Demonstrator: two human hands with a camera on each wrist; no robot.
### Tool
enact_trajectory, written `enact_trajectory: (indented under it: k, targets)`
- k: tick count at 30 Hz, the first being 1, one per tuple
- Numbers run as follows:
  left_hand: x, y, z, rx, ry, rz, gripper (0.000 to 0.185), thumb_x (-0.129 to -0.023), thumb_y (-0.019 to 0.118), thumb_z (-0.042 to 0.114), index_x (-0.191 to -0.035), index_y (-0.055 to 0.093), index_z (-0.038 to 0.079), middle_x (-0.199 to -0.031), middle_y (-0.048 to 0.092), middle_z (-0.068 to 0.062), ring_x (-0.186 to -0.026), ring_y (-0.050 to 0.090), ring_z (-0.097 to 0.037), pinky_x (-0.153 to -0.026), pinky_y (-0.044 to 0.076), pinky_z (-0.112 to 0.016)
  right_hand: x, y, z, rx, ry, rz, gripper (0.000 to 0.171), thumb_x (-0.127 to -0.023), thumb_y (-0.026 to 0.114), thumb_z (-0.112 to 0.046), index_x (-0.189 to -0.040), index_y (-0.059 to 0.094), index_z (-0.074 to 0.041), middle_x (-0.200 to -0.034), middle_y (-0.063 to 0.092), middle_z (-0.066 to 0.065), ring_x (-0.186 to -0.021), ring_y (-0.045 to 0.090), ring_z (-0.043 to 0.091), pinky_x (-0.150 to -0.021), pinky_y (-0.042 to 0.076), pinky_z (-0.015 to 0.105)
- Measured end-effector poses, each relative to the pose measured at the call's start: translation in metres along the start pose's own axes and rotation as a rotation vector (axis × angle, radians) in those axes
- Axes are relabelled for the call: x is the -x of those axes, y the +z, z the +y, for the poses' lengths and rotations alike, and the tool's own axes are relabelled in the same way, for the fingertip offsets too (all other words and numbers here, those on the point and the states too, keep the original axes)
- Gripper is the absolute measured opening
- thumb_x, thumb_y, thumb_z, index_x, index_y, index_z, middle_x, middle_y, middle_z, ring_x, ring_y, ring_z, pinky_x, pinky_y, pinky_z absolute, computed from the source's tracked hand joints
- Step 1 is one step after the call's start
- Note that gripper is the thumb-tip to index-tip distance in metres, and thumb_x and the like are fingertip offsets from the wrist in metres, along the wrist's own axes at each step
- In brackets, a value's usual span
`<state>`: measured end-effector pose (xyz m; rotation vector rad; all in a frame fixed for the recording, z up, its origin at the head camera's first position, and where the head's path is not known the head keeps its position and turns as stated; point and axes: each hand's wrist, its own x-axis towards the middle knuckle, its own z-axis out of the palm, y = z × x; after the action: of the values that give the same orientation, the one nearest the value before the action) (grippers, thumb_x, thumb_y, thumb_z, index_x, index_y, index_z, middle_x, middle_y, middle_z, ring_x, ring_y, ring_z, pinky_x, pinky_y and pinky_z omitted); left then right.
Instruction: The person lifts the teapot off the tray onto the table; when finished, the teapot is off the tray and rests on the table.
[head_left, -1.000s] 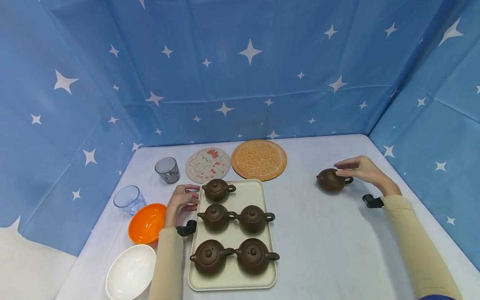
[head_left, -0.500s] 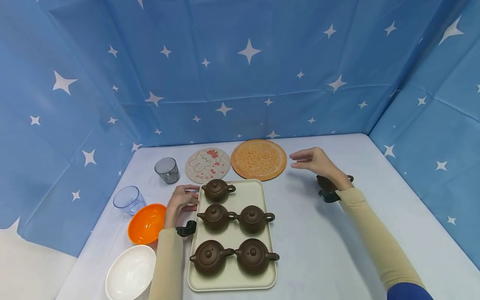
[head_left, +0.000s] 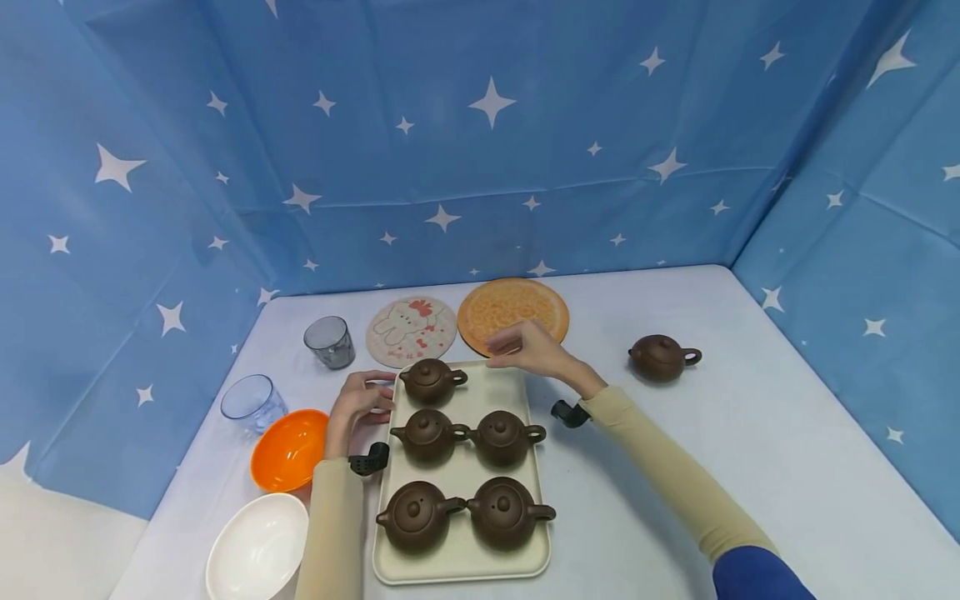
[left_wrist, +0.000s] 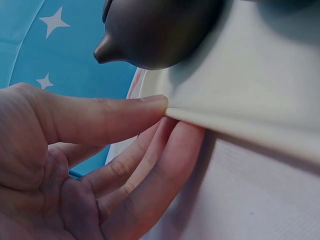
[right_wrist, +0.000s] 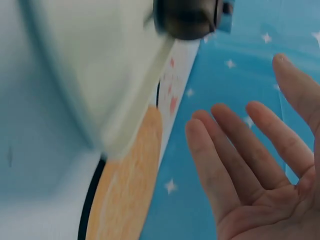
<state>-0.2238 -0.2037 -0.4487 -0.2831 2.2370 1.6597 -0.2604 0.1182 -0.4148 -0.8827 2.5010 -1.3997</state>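
A cream rectangular tray [head_left: 456,465] bears several dark brown teapots; among them are a small teapot [head_left: 427,381] at the far left corner and a larger teapot [head_left: 504,510] near the front right. My left hand [head_left: 356,408] pinches the tray's left rim, thumb above and fingers beneath, as the left wrist view shows beside a teapot [left_wrist: 157,32]. Over the tray's far right corner is my right hand [head_left: 532,348], holding nothing; its fingers [right_wrist: 250,150] are extended in the right wrist view. Another small brown teapot [head_left: 660,358] stands apart on the table's right side.
Behind the tray lie a rabbit-printed round mat [head_left: 411,332] and an orange round mat [head_left: 495,304]. Left of it stand a grey glass [head_left: 330,343], a blue glass [head_left: 253,403], an orange bowl [head_left: 291,452] and a white bowl [head_left: 257,546]. A starry blue curtain [head_left: 450,150] surrounds the white table.
My right hand has left the lone teapot on the right and swept left to the tray's far right corner. That teapot stays where it was. My left hand keeps its place on the rim.
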Motion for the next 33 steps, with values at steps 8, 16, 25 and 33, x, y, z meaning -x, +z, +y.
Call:
enact_trajectory:
  k: [8,16,25,33]
  targets:
    - [-0.002,0.002,0.002,-0.022,-0.040,0.021,0.057,-0.079,0.059,-0.015,-0.134,0.050,-0.004,-0.091,0.066,-0.015,-0.064,0.061,-0.012,-0.055,0.058,-0.029,-0.017,0.028,-0.005,0.072,0.007,-0.052,0.036,-0.081,0.077,-0.017,-0.112,0.069,0.000,-0.101,0.072,0.014,-0.093,0.069,0.023,-0.078,0.056,0.023]
    - [-0.002,0.002,0.000,-0.034,-0.046,0.049,0.056,-0.079,0.059,-0.014,-0.133,0.052,-0.001,-0.091,0.062,-0.012,-0.062,0.060,-0.012,-0.055,0.058,-0.029,-0.024,0.036,-0.002,0.111,-0.015,-0.113,0.031,-0.081,0.077,-0.017,-0.106,0.072,-0.001,-0.098,0.073,0.010,-0.087,0.070,0.017,-0.076,0.056,0.022]
    - [-0.001,0.003,0.000,-0.023,-0.070,0.067,0.054,-0.081,0.056,-0.014,-0.132,0.053,0.001,-0.090,0.062,-0.012,-0.065,0.061,-0.013,-0.056,0.059,-0.029,-0.031,0.043,0.002,0.141,-0.059,-0.153,0.028,-0.078,0.079,-0.016,-0.103,0.074,-0.004,-0.091,0.074,0.008,-0.079,0.070,0.013,-0.071,0.056,0.020]
    - [-0.002,0.003,-0.002,-0.018,-0.067,0.054,0.054,-0.081,0.056,-0.014,-0.133,0.053,0.001,-0.091,0.062,-0.012,-0.066,0.062,-0.013,-0.056,0.059,-0.030,-0.036,0.049,0.005,0.175,-0.068,-0.154,0.023,-0.078,0.079,-0.015,-0.100,0.075,-0.007,-0.085,0.074,0.002,-0.074,0.068,0.008,-0.069,0.055,0.020]
